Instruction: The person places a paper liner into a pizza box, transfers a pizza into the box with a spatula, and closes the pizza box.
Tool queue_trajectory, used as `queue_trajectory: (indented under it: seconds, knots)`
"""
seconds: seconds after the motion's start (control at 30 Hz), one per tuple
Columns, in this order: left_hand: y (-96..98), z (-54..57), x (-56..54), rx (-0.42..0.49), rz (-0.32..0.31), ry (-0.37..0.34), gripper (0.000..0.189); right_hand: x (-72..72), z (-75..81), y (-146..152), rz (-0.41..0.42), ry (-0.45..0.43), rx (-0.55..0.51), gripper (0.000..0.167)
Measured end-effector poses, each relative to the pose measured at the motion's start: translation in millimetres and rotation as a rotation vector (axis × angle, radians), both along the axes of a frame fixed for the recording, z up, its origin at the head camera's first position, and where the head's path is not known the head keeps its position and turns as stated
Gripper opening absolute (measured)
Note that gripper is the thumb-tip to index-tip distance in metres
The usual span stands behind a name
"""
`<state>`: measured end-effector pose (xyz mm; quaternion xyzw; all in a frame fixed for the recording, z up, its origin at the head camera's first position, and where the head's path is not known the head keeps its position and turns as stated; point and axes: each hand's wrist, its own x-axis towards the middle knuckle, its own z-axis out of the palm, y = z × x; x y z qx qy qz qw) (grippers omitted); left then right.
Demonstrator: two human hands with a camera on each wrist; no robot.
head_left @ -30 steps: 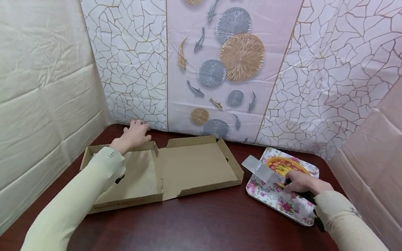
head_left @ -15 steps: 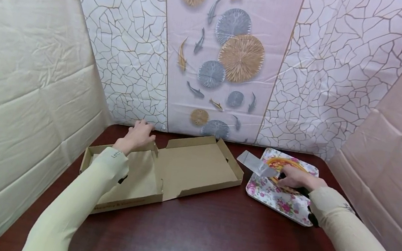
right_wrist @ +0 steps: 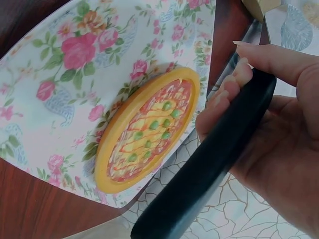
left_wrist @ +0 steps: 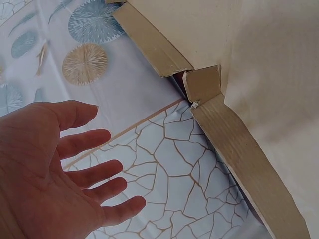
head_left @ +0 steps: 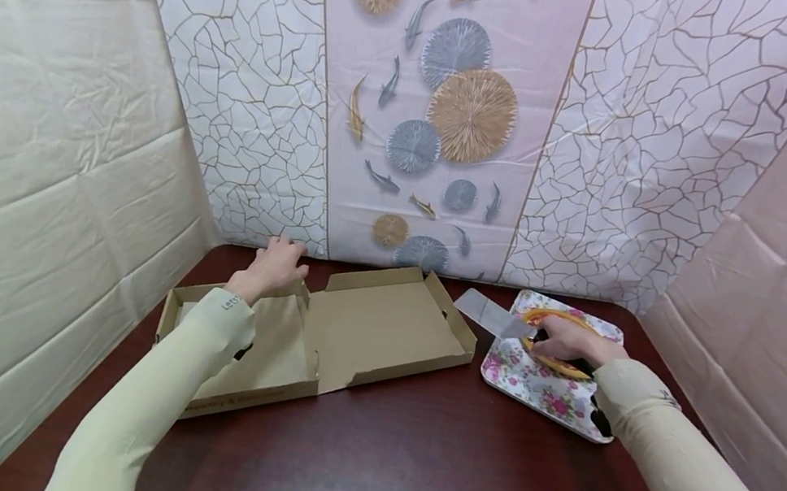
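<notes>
My right hand (head_left: pixel 562 337) grips the black handle (right_wrist: pixel 209 154) of a spatula. Its flat metal blade (head_left: pixel 491 313) points left, past the tray's left edge toward the box lid. A small pizza (right_wrist: pixel 149 132) with a raised yellow crust, green dots and red streaks lies on a white floral tray (right_wrist: pixel 65 94); in the head view the hand covers part of it. My left hand (head_left: pixel 273 267) is at the back wall of an open cardboard pizza box (head_left: pixel 271 341). In the left wrist view that hand (left_wrist: pixel 65 169) holds nothing, its fingers spread and slightly bent beside the box wall.
The box's lid (head_left: pixel 392 319) lies folded open to the right, between the box base and the tray. All stand on a dark red-brown table (head_left: pixel 397 459). A patterned cloth (head_left: pixel 446 121) rises behind the table, with plain cloth walls on both sides.
My right hand has moved left over the tray with the spatula, bringing the blade up to the lid's right edge. My left hand has shifted slightly to the right.
</notes>
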<state>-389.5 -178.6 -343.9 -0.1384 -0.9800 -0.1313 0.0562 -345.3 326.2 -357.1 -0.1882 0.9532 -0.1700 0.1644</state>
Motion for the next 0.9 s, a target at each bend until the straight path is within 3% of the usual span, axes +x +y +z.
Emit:
queue_trajectory:
  seconds: [0.2, 0.4, 0.67, 0.9]
  knots:
    - [2.1, 0.2, 0.3, -0.008, 0.000, 0.012, 0.042, -1.8, 1.1, -3.9, -0.031, -0.008, -0.019, 0.014]
    - [5.1, -0.7, 1.1, -0.015, -0.005, 0.018, 0.040, -1.5, 2.8, -9.5, -0.052, 0.016, -0.039, 0.030]
    - [8.8, -0.7, 1.6, -0.008, -0.019, 0.026, 0.036, -4.7, 5.1, -16.2, -0.066, 0.034, -0.038, 0.015]
    - [12.5, -1.3, 2.5, -0.002, -0.036, 0.026, 0.041, -5.9, 7.6, -20.0, -0.064, 0.034, -0.040, 0.014]
